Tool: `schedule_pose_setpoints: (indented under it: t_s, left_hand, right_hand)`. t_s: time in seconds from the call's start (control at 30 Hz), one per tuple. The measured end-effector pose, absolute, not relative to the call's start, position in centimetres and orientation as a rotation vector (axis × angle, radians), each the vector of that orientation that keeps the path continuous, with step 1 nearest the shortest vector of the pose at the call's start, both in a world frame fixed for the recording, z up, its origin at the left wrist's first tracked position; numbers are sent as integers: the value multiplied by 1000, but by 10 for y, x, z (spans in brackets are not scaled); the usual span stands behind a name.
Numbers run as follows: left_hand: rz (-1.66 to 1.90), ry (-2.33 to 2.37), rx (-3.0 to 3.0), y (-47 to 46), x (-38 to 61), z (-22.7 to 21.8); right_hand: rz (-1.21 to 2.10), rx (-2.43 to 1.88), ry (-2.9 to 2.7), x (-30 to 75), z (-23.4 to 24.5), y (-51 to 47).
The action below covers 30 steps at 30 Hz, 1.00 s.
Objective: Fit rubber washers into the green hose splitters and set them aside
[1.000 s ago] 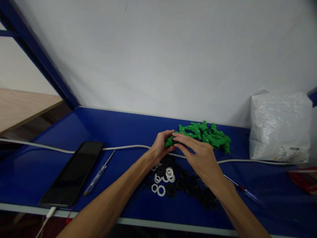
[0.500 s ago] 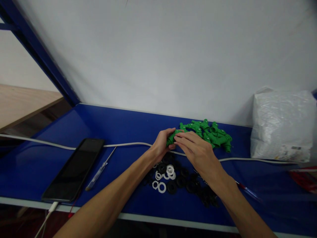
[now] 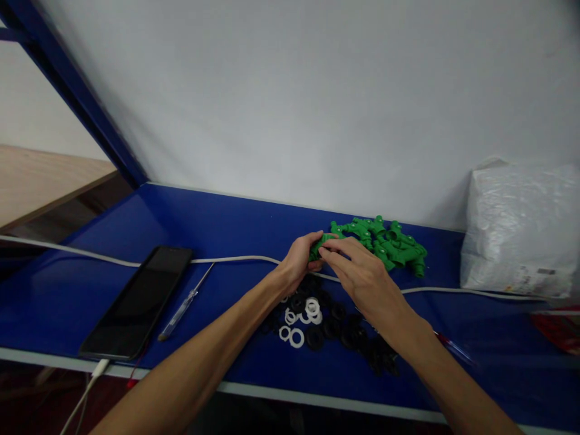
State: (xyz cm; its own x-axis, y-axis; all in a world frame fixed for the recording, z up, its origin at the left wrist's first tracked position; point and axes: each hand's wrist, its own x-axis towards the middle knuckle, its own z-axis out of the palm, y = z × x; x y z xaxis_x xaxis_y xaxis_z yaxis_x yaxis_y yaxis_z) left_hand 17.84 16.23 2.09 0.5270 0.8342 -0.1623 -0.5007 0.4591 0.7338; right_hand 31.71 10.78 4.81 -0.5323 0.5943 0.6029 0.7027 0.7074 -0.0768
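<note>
My left hand [image 3: 301, 261] is closed around a green plastic fitting [image 3: 319, 244] just above the blue table [image 3: 217, 235]. My right hand [image 3: 362, 277] meets it from the right, with fingers curled and fingertips pressed on the same fitting. Right behind them lies a pile of several green fittings [image 3: 385, 244]. Below my hands, black and white rings [image 3: 312, 320] are scattered on the table.
A white cable [image 3: 226, 260] runs across the table under my hands. A dark phone [image 3: 138, 302] and a clear-handled screwdriver [image 3: 183, 305] lie at the left. A second screwdriver [image 3: 453, 348] lies at the right. A white plastic bag [image 3: 521, 229] stands far right, against the white wall.
Both hands stay on the green fitting, and my right fingertips have curled in closer on it. The view has shifted slightly.
</note>
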Motion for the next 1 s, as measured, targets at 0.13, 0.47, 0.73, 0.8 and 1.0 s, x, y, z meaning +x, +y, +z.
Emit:
schedule_pose_setpoints:
  t_s: [0.13, 0.47, 0.73, 0.8, 1.0]
  left_hand:
    - [845, 534, 636, 164, 177, 23]
    - [801, 507, 624, 170, 170, 28]
    - [776, 525, 614, 166, 171, 30]
    - [776, 528, 613, 166, 170, 31]
    - [770, 494, 624, 168, 170, 28]
  right_hand:
    - [-279, -1046, -2261, 312, 53, 110]
    - [-340, -1340, -2277, 368, 52, 42]
    - [-234, -1520, -2325, 379, 16, 20]
    - [-241, -1552, -2331, 377, 13, 23]
    - [-235, -1548, -2358, 378, 11, 33]
